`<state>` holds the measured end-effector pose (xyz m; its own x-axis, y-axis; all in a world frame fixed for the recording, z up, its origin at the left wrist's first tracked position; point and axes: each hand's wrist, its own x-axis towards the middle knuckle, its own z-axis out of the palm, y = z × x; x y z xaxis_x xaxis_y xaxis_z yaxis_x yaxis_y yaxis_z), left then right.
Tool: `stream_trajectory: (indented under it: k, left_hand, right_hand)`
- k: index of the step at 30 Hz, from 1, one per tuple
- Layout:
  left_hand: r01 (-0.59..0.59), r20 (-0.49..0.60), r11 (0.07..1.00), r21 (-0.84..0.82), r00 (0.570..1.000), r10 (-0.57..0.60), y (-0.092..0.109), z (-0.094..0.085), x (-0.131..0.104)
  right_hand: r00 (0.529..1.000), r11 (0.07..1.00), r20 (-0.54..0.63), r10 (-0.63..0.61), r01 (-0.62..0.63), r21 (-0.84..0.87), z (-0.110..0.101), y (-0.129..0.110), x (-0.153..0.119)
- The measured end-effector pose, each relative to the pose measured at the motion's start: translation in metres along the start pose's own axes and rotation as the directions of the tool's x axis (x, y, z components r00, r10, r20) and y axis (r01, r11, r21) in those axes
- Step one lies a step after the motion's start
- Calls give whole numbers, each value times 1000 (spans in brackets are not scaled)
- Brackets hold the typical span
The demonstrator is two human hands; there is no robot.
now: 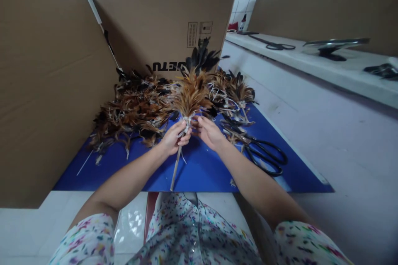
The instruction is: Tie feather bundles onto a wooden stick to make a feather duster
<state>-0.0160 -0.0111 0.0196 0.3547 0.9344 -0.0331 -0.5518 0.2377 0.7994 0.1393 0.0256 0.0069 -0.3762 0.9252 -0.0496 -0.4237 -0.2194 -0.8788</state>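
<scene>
A feather duster [193, 97] with brown and black feathers stands upright in front of me, its thin stick [175, 169] slanting down to the table's front edge. My left hand [175, 137] is wrapped round the stick just below the feathers. White string [187, 120] binds the feathers there, and a loose end hangs beside the stick. My right hand [209, 132] is at the right of this binding, fingers bent towards it and close together; whatever they pinch is too small to make out. Large black-handled scissors [264, 153] lie to the right, blades partly among feathers.
Loose feathers [133, 109] are heaped at the back and left of the blue table top [205, 172]. Another feather bundle [239, 89] lies at the back right. Cardboard sheets [139, 20] wall the left and back. On the right, a white ledge [314, 60] bears another pair of scissors [280, 46].
</scene>
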Motion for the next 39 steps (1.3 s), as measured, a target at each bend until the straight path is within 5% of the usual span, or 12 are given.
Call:
stream_trajectory:
  k: [8,14,20,39]
  left_hand:
    - [-102,-209,994,37,972,107,24,-15,8]
    - [-154,-306,976,153,932,195,37,-17,7]
    - [-253,-302,932,260,895,327,33,-20,10]
    - [-293,-229,932,213,913,339,27,-17,8]
  right_hand:
    - [996,960,-1,88,-86,-267,8,7,-9]
    - [992,879,93,80,-26,-476,16,15,-13]
    - [992,854,111,55,11,-520,14,19,-11]
    - [973,712,229,-23,177,-680,6,32,-10]
